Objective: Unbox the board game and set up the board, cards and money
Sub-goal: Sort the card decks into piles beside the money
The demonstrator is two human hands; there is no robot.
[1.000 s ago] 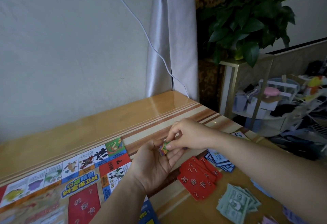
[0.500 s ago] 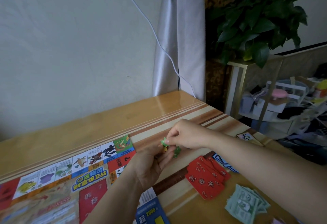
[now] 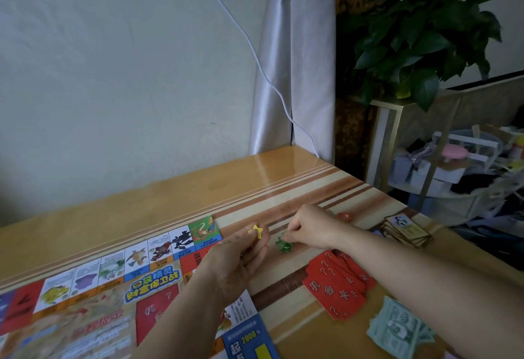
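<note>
By the board, our left hand pinches a yellow star, our right hand a green piece.

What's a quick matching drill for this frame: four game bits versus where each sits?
1 yellow star
2 green star
3 red cards
4 paper money

A fanned on the table, right of the board
B pinched in the fingers of the left hand
C loose pile nearest the camera
D at the right hand, down on the table

Pairs: 1-B, 2-D, 3-A, 4-C
</note>
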